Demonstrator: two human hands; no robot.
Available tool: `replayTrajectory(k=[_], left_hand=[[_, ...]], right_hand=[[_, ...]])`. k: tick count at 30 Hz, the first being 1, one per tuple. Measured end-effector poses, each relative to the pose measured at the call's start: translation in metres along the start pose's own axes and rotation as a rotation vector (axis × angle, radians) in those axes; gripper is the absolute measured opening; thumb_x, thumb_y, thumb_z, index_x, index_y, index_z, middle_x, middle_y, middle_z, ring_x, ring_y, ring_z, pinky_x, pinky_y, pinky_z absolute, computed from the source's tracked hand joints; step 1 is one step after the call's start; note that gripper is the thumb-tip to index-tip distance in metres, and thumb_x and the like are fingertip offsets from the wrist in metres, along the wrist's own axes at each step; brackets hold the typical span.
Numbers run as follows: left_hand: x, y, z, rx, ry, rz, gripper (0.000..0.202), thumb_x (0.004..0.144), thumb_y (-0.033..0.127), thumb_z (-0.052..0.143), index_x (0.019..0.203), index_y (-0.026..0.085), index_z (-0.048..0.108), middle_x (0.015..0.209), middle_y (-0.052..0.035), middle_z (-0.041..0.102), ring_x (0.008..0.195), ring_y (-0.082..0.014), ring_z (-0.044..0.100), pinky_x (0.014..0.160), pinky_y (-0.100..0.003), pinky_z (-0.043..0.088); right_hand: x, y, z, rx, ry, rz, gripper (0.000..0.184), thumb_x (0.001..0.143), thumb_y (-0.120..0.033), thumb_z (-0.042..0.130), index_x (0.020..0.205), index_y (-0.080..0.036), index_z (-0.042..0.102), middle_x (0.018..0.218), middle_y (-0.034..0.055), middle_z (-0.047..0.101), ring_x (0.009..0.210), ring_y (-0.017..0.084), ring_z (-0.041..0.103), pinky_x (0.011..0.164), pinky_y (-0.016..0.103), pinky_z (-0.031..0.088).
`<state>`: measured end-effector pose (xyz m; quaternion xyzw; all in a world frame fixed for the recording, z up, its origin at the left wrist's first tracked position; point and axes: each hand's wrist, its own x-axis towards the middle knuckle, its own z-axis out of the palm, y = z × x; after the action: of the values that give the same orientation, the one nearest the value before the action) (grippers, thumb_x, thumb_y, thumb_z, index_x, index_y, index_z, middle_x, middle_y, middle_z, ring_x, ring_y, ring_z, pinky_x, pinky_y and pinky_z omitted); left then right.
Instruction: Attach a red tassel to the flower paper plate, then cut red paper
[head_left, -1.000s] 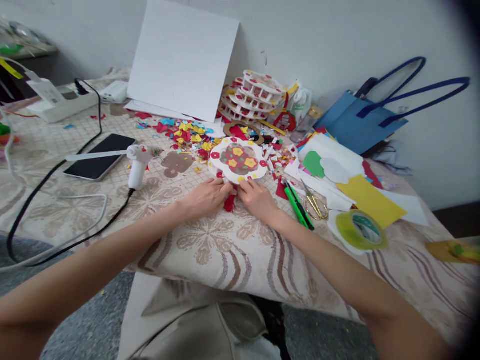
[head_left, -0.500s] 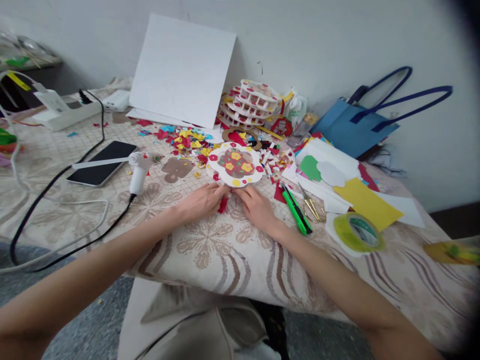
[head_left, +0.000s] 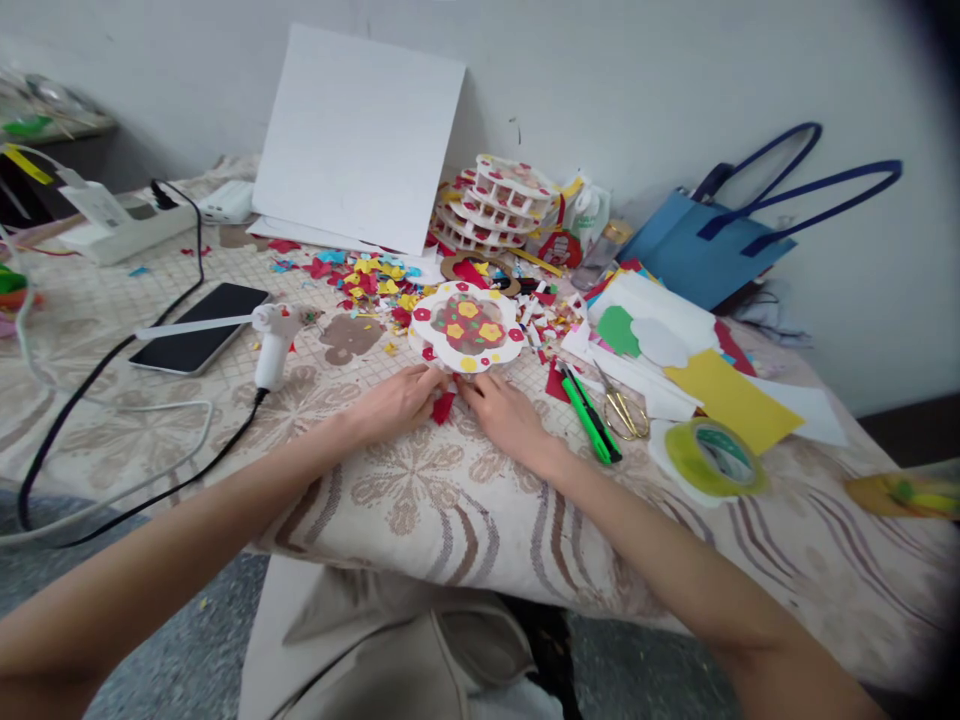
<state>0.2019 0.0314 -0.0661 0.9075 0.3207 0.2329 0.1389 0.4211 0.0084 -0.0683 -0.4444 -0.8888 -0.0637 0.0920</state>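
The small red paper (head_left: 442, 407) is seen between the two hands, just below the fingertips, nearer the left hand (head_left: 405, 402) than the right hand (head_left: 501, 415). Its long way cannot be told. The fingers are bent and bunched; whether anything is pinched cannot be told. The wavy white disc (head_left: 501, 357) is seen just beyond.

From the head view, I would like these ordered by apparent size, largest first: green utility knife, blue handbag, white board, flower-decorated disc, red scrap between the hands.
1. White board
2. Blue handbag
3. Flower-decorated disc
4. Green utility knife
5. Red scrap
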Motion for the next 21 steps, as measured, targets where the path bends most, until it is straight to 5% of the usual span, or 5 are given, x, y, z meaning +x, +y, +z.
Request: replayTrajectory(k=[5, 10, 17, 21], left_hand=[[0.003, -0.001, 0.001, 0.006, -0.001, 0.026, 0.028, 0.082, 0.008, 0.038, 0.107, 0.017, 0.046, 0.100, -0.0107, 0.064, 0.098, -0.0234, 0.061, 0.089, -0.040, 0.050], [0.013, 0.002, 0.001, 0.133, -0.101, 0.047, 0.027, 0.079, 0.003, 0.037, 0.099, 0.016, 0.048, 0.096, -0.0115, 0.063, 0.099, -0.0257, 0.059, 0.090, -0.042, 0.048], [0.000, -0.006, 0.002, -0.170, 0.078, -0.050, 0.028, 0.077, 0.004, 0.038, 0.099, 0.020, 0.044, 0.095, -0.0055, 0.061, 0.090, -0.0187, 0.062, 0.081, -0.034, 0.051], [-0.005, -0.006, 0.004, -0.110, 0.061, -0.056, 0.031, 0.077, 0.001, 0.037, 0.101, 0.020, 0.045, 0.099, -0.0063, 0.062, 0.097, -0.0199, 0.061, 0.086, -0.036, 0.050]], right_hand=[[-0.003, 0.004, 0.006, 0.124, 0.131, 0.041, 0.039, 0.092, -0.008, 0.041, 0.128, -0.014, 0.054, 0.117, 0.0140, 0.059, 0.111, 0.026, 0.053, 0.094, 0.040, 0.049], [-0.003, 0.005, 0.007, 0.132, 0.101, 0.009, 0.033, 0.094, -0.013, 0.042, 0.121, -0.017, 0.060, 0.111, 0.0129, 0.060, 0.108, 0.027, 0.053, 0.090, 0.042, 0.050], [-0.003, 0.003, 0.005, 0.134, 0.119, 0.042, 0.038, 0.091, -0.009, 0.042, 0.127, -0.012, 0.055, 0.114, 0.0147, 0.059, 0.112, 0.027, 0.051, 0.092, 0.042, 0.049], [0.000, 0.000, 0.006, 0.091, 0.098, 0.049, 0.040, 0.091, -0.009, 0.042, 0.128, -0.014, 0.055, 0.115, 0.0152, 0.059, 0.109, 0.029, 0.053, 0.088, 0.043, 0.051]])
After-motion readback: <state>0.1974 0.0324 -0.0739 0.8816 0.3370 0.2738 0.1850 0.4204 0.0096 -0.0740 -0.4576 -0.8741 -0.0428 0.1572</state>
